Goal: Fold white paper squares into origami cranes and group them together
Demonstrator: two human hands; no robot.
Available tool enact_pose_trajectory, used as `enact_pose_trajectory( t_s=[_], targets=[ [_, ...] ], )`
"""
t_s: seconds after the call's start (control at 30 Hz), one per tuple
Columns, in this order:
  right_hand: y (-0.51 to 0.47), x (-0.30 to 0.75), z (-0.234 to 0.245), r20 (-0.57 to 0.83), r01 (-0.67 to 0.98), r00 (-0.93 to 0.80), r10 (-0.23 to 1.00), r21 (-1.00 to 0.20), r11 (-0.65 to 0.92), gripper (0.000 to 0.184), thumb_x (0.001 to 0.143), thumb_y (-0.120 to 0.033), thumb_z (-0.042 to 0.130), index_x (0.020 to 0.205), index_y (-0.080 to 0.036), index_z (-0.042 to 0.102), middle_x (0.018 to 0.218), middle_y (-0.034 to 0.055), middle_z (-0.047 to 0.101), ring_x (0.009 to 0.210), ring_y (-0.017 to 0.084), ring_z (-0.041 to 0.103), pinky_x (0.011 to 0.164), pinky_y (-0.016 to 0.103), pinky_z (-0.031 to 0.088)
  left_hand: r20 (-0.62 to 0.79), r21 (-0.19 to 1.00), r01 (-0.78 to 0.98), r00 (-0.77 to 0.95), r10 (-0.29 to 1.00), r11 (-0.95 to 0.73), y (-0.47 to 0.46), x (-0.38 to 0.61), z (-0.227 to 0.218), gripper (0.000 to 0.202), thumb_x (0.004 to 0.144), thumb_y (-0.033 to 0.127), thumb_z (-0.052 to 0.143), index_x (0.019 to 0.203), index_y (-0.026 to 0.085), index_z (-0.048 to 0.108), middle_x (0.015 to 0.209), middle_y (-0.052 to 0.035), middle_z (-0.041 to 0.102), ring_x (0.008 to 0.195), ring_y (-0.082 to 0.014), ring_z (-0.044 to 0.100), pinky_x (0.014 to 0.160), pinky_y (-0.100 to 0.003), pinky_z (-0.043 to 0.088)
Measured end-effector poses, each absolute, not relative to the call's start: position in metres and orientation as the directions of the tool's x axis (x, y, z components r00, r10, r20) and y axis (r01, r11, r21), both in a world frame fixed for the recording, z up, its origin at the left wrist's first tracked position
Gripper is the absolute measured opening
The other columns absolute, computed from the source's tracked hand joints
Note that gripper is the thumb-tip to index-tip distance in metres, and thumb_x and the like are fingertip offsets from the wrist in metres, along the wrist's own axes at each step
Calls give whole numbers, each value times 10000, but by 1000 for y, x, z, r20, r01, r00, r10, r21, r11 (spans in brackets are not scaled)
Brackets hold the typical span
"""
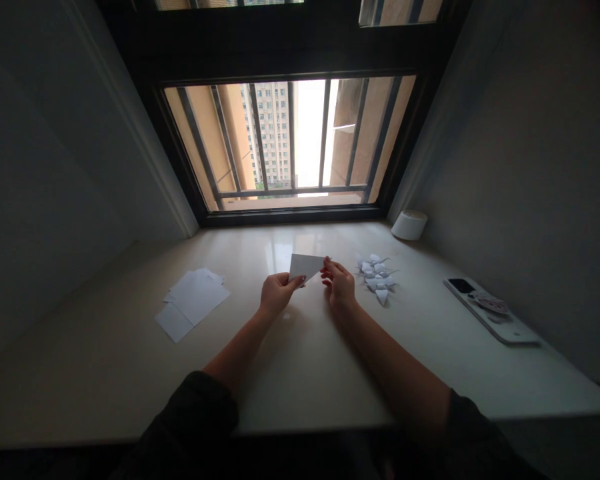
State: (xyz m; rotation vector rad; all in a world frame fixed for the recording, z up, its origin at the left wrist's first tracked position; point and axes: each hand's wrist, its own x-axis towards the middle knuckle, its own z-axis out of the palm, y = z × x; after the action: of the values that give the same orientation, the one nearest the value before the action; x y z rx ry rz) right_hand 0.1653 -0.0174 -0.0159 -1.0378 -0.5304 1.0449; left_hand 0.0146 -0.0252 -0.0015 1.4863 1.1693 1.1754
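A folded sheet of paper [304,264], grey against the light, is held up above the white sill between my two hands. My left hand [276,292] pinches its lower left part, thumb laid across the front. At its upper right corner, the fingertips of my right hand [339,283] close on the paper. To the right of that hand lies a cluster of small folded paper pieces [378,273] with pointed ends. Flat paper sheets [195,300] overlap in a loose pile left of my left hand.
A phone in a patterned case [490,312] lies at the right by the wall. Near the window's right corner stands a small white round object [410,225]. A dark-framed window [293,217] with bars closes off the back of the sill [290,373].
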Motion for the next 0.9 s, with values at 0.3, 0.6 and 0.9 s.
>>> enact_pose_trajectory(
  t_s=[0.3,0.6,0.9],
  targets=[
    [-16,166,-18,-116,-455,465,878,-882,124,273,635,-440,679,590,-182,601,583,4,593,465,92,454,420,238,329,140,976,155,96,986,-153,-25,14,-3,350,624,473,713,710,134,726,688,-100,714,687,-254,661,591,-297,472],
    [-14,165,-22,-122,-432,529,840,-891,143,234,609,-405,706,660,-182,662,651,17,651,461,87,446,475,264,389,127,979,149,85,988,-139,-24,14,-1,340,605,477,723,677,145,725,673,-96,712,681,-252,656,581,-290,464],
    [-13,165,-23,-204,-515,572,795,-843,154,163,606,-313,670,696,-176,662,653,9,663,466,90,481,459,250,414,143,968,193,110,984,-162,-26,15,-2,348,619,485,710,683,143,725,668,-96,711,647,-237,650,565,-284,452]
  ],
)
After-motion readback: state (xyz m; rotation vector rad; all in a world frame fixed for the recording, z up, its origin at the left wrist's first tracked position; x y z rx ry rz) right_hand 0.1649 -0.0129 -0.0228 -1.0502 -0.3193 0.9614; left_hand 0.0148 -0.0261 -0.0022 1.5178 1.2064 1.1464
